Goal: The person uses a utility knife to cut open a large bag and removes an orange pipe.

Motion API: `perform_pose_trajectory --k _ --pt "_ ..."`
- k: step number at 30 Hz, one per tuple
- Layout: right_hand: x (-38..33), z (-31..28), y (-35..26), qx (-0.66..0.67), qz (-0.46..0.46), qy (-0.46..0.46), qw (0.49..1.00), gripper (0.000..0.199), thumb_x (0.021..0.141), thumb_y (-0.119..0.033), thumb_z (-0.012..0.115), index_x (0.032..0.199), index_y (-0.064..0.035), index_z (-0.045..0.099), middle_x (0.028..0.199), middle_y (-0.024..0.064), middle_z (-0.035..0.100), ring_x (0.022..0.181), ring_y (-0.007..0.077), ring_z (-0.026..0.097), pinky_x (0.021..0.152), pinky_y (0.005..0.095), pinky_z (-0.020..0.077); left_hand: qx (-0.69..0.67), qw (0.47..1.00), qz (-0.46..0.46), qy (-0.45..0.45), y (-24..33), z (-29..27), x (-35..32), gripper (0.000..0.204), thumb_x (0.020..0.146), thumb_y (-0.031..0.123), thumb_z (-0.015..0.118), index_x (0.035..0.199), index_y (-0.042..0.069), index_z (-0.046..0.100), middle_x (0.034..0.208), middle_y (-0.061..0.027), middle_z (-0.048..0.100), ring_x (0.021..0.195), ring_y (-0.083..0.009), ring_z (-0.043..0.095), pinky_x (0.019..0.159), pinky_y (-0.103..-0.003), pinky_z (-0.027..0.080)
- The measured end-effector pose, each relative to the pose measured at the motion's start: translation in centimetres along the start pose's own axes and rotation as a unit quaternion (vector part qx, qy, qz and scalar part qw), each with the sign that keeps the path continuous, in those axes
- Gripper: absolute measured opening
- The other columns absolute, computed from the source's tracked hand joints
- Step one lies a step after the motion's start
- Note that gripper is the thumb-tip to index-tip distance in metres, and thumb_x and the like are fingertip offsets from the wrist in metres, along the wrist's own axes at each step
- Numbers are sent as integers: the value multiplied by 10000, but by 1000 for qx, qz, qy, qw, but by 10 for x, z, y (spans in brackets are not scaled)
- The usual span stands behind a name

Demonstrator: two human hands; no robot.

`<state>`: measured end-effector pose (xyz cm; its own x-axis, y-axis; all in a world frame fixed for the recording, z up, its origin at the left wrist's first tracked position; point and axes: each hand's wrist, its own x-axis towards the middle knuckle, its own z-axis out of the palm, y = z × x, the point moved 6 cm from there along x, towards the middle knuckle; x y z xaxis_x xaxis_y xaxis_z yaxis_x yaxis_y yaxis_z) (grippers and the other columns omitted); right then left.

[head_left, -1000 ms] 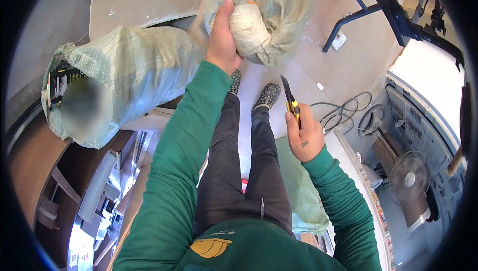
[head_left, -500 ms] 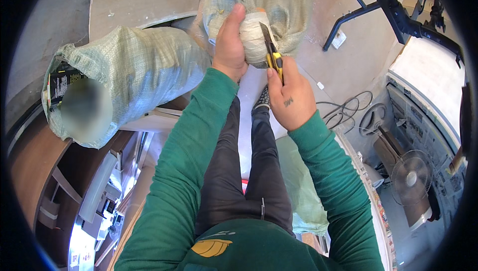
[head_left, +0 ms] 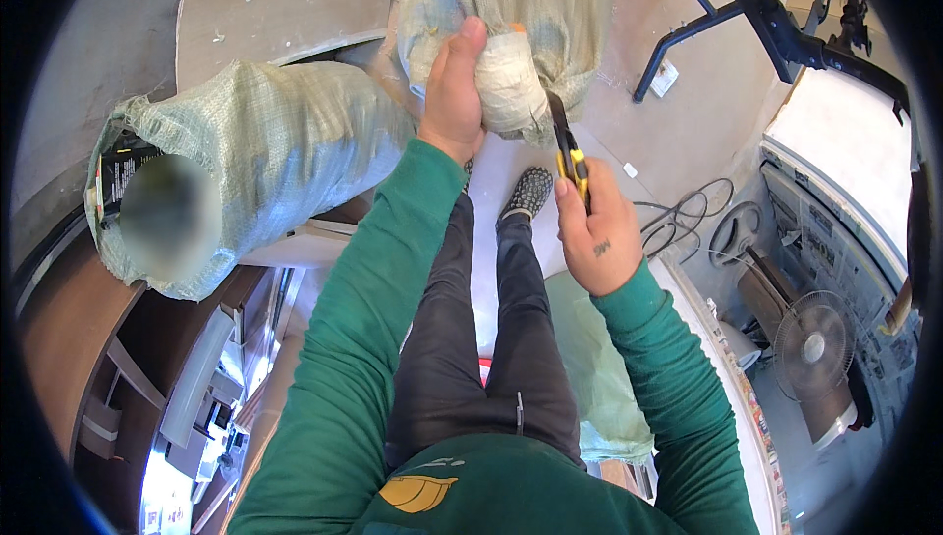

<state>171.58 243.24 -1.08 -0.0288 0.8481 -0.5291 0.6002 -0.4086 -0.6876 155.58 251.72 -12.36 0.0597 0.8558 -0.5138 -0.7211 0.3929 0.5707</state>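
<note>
My left hand (head_left: 452, 93) grips the bunched, tied neck of a pale green woven sack (head_left: 550, 4) that stands in front of me. My right hand (head_left: 594, 235) holds a yellow and black utility knife (head_left: 568, 147), its blade end touching the right side of the bunched neck just below my left hand's fingers. Both arms are in green sleeves. My dark trouser legs and a patterned shoe (head_left: 526, 193) show between them.
A second woven sack (head_left: 265, 162) lies on its side at the left, open end toward me. A black metal frame (head_left: 727, 4) stands at the upper right. Cables (head_left: 688, 225) and a floor fan (head_left: 815, 353) lie at the right. Shelving (head_left: 196, 407) sits lower left.
My right hand rose from beside my leg with the knife up to the sack's neck, then drew back down slightly. My left hand has kept its hold on the neck.
</note>
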Motion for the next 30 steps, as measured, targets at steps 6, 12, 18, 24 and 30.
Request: perform_pose_trajectory --k 6,12,18,24,30 --pt "27 11 -28 -34 -70 21 997 192 972 -193 567 1054 -43 481 718 250 611 708 483 603 600 560 441 39 999 14 22 -12 -18 -2 495 1002 493 549 1121 14 579 1042 -38 603 956 -120 556 882 -284 460" --pt "41 17 -34 -61 -84 36 994 198 968 -184 564 1007 -34 441 673 262 598 675 496 593 590 596 422 71 996 46 18 -8 -20 -6 479 1011 483 537 1111 17 577 1059 -33 576 993 -113 520 910 -272 423" --pt "25 27 -13 -96 -88 29 991 204 962 -185 569 1000 -37 433 659 262 598 654 493 590 572 600 423 59 997 38 42 -12 -17 -9 448 1013 436 553 1112 0 584 1023 -32 597 944 -110 535 877 -273 443" --pt "-11 27 16 -95 -14 -41 995 183 962 -175 566 994 -42 444 677 258 605 658 488 593 567 589 423 38 999 9 20 -15 -29 -2 502 1012 457 536 1150 -19 619 1012 -70 659 908 -145 623 828 -302 513" --pt "-3 15 -2 -51 -12 -8 999 167 966 -182 573 1033 -52 493 682 241 601 660 481 597 562 565 429 -25 1000 8 6 0 -12 4 570 1010 509 502 1165 -23 634 1024 -100 688 898 -191 674 811 -334 551"
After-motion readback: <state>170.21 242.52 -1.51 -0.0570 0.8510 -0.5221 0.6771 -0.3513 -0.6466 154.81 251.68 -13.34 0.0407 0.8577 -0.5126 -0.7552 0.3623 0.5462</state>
